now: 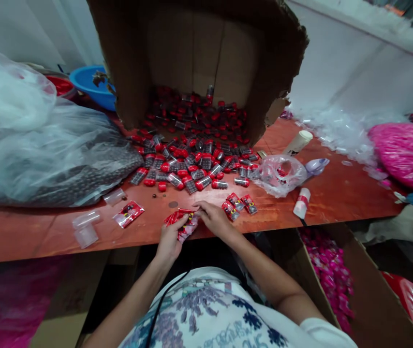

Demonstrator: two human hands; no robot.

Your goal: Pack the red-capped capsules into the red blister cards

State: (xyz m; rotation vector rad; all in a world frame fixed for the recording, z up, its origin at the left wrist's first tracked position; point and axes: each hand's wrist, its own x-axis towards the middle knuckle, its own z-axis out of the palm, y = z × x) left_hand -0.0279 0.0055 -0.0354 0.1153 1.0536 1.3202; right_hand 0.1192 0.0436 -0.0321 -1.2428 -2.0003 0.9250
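My left hand (170, 240) grips a fanned stack of small red printed packets (186, 233) at the table's front edge, thumb on top. Against the right side of this stack, my right hand (213, 220) has its fingertips pinched at the packets' edge; exactly what lies between them is partly hidden. Several similar loose packets (236, 201) lie to the right of my right hand. Another larger-looking red packet (129, 214) rests on the left. Just beyond my hands spreads a heap of clear tubes with red caps and dark balls inside (204, 162).
A torn cardboard box (282, 53) lies open toward me, tubes spilling out. Left are a bag of dark beads (94, 164), clear empty tubes (86, 235) and a blue basin (90, 82). Right are a crumpled plastic bag (277, 174), a roll (302, 204) and a pink bag (405, 152).
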